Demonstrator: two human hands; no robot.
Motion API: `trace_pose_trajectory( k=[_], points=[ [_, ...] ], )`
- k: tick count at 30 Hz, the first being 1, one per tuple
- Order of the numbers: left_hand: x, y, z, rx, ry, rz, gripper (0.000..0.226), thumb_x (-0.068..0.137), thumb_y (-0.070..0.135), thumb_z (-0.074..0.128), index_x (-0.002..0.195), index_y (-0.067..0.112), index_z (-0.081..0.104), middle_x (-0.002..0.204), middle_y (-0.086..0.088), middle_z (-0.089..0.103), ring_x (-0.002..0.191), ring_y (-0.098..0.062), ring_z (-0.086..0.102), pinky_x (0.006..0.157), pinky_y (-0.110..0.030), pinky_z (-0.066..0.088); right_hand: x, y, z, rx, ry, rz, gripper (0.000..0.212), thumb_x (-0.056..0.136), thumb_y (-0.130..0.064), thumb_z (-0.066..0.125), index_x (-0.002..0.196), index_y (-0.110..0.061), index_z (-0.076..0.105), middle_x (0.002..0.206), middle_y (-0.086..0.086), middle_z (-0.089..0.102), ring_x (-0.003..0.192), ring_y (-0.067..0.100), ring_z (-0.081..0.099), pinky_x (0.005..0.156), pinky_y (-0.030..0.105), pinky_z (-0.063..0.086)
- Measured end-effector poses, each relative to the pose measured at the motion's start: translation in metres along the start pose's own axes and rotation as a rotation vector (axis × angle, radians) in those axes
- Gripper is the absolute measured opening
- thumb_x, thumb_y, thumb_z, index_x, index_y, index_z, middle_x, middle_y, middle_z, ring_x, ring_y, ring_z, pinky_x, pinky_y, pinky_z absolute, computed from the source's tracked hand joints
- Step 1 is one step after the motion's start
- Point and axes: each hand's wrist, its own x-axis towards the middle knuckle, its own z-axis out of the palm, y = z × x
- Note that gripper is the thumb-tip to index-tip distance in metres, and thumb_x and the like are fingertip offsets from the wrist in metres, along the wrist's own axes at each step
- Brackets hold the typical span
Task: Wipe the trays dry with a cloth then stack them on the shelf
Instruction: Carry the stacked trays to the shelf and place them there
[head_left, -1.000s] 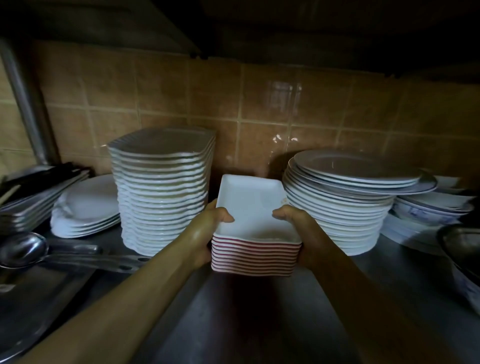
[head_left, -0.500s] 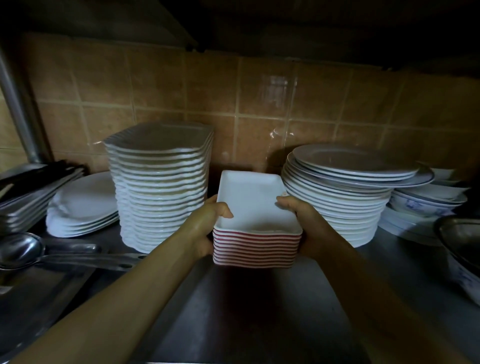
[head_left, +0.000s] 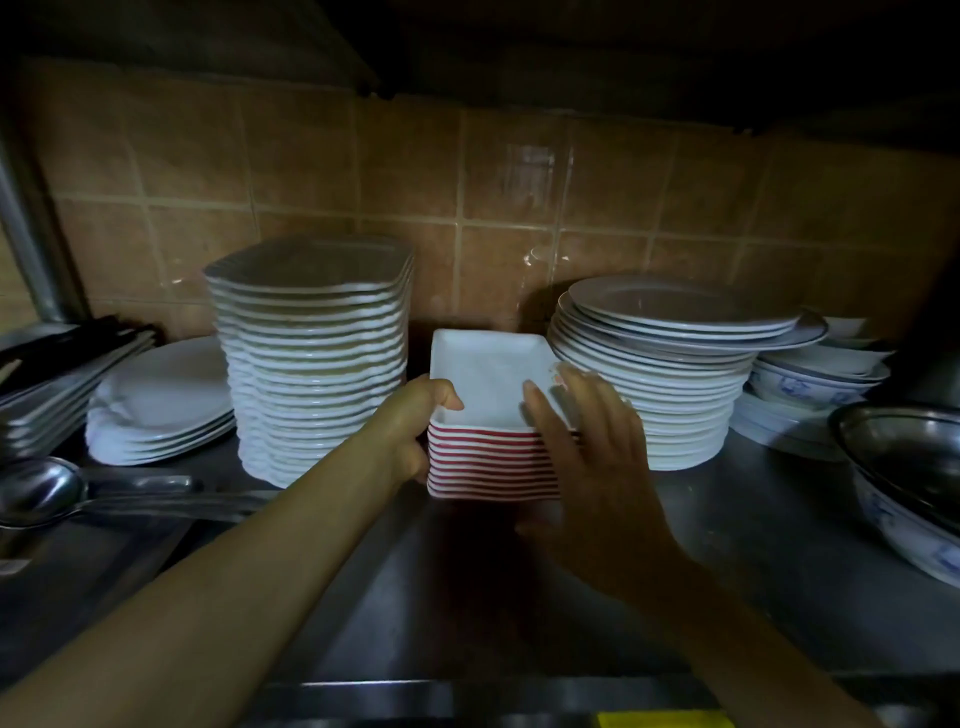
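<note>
A stack of square trays (head_left: 488, 457), white inside with red undersides, stands on the steel shelf (head_left: 727, 561) between two piles of plates. My left hand (head_left: 410, 426) grips the stack's left side, thumb hooked over the top tray's rim. In front of the stack's right side, my right hand (head_left: 587, 457) is spread with straight fingers, blurred by motion. Whether it touches the trays cannot be told. No cloth is in view.
A tall pile of white scalloped plates (head_left: 311, 364) stands left of the trays, round plates (head_left: 670, 374) right. Oval plates (head_left: 156, 405), a steel ladle (head_left: 36, 488) and flat trays lie far left. Bowls (head_left: 821, 374) and a steel basin (head_left: 909, 462) sit far right. Tiled wall behind.
My right hand has let go of the stack's right side and opened, fingers spread. The tray stack now rests further back on the shelf; my left hand keeps its grip.
</note>
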Motion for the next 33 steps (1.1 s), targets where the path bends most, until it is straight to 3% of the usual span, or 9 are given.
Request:
trace_pose_trajectory(
  k=[5, 10, 14, 18, 20, 22, 26, 30, 33],
  points=[
    [-0.002, 0.001, 0.000, 0.005, -0.015, -0.065, 0.028, 0.078, 0.009, 0.047, 0.105, 0.008, 0.058, 0.091, -0.014, 0.061, 0.085, -0.032, 0.057, 0.075, -0.042, 0.046, 0.009, -0.001, 0.019, -0.166, 0.187, -0.075, 0.085, 0.068, -0.048, 0.078, 0.133, -0.017, 0.033, 0.123, 0.019, 0.061, 0.115, 0.037, 0.057, 0.096, 0.055, 0.045],
    [-0.003, 0.004, -0.004, 0.002, -0.051, -0.070, 0.026, 0.082, 0.019, 0.055, 0.104, 0.008, 0.062, 0.095, -0.015, 0.067, 0.087, -0.032, 0.061, 0.077, -0.043, 0.050, 0.010, 0.002, 0.026, -0.148, 0.261, -0.092, 0.083, 0.065, -0.041, 0.082, 0.131, -0.015, 0.037, 0.111, 0.018, 0.065, 0.100, 0.035, 0.064, 0.091, 0.051, 0.049],
    [-0.009, 0.002, -0.013, 0.031, -0.150, -0.021, 0.043, 0.085, 0.046, 0.059, 0.116, 0.016, 0.061, 0.101, -0.010, 0.072, 0.086, -0.025, 0.067, 0.064, -0.036, 0.054, 0.015, 0.001, 0.025, -0.156, 0.273, -0.095, 0.082, 0.064, -0.042, 0.082, 0.128, -0.013, 0.039, 0.107, 0.019, 0.066, 0.095, 0.035, 0.065, 0.088, 0.049, 0.050],
    [-0.015, -0.020, -0.025, 0.283, -0.094, 0.369, 0.107, 0.055, 0.050, 0.084, 0.143, 0.034, 0.025, 0.142, 0.003, 0.045, 0.115, -0.008, 0.056, 0.088, -0.033, 0.053, 0.019, 0.003, 0.025, -0.129, 0.268, -0.111, 0.083, 0.061, -0.045, 0.082, 0.126, -0.013, 0.041, 0.105, 0.019, 0.066, 0.093, 0.035, 0.064, 0.087, 0.047, 0.050],
    [-0.016, -0.029, -0.029, 0.661, 0.002, 0.694, 0.124, 0.046, 0.042, 0.090, 0.144, 0.037, 0.015, 0.151, 0.003, 0.026, 0.130, -0.003, 0.036, 0.103, -0.026, 0.038, 0.024, 0.003, 0.023, -0.109, 0.265, -0.114, 0.086, 0.058, -0.045, 0.084, 0.125, -0.012, 0.041, 0.104, 0.019, 0.065, 0.092, 0.035, 0.064, 0.085, 0.047, 0.050],
    [-0.014, -0.034, -0.032, 1.065, 0.113, 0.862, 0.140, 0.042, 0.045, 0.090, 0.147, 0.037, -0.002, 0.157, 0.005, 0.001, 0.143, -0.012, 0.009, 0.112, -0.036, 0.023, 0.028, 0.003, 0.021, -0.094, 0.240, -0.109, 0.089, 0.055, -0.046, 0.085, 0.124, -0.012, 0.041, 0.103, 0.019, 0.065, 0.090, 0.034, 0.064, 0.083, 0.046, 0.051],
    [-0.007, -0.034, -0.032, 1.393, 0.272, 1.087, 0.118, 0.044, 0.045, 0.085, 0.144, 0.020, 0.028, 0.153, -0.007, 0.019, 0.143, -0.026, 0.014, 0.109, -0.052, 0.027, 0.037, 0.005, 0.022, -0.060, 0.197, -0.086, 0.093, 0.050, -0.046, 0.086, 0.124, -0.013, 0.040, 0.104, 0.019, 0.065, 0.090, 0.034, 0.064, 0.082, 0.046, 0.051],
    [0.004, -0.027, -0.031, 1.376, 0.295, 1.249, 0.076, 0.052, 0.035, 0.081, 0.116, 0.005, 0.054, 0.121, -0.013, 0.052, 0.108, -0.030, 0.054, 0.078, -0.035, 0.045, 0.043, 0.008, 0.033, -0.069, 0.190, -0.082, 0.089, 0.051, -0.041, 0.085, 0.123, -0.013, 0.040, 0.104, 0.017, 0.065, 0.089, 0.032, 0.064, 0.082, 0.044, 0.051],
    [0.011, -0.024, -0.031, 1.349, 0.299, 1.253, 0.063, 0.053, 0.031, 0.082, 0.104, 0.006, 0.055, 0.103, -0.011, 0.055, 0.084, -0.027, 0.057, 0.057, -0.029, 0.037, 0.048, 0.012, 0.042, -0.070, 0.172, -0.074, 0.087, 0.053, -0.041, 0.083, 0.123, -0.013, 0.041, 0.104, 0.016, 0.064, 0.091, 0.032, 0.063, 0.083, 0.044, 0.049]
  ],
)
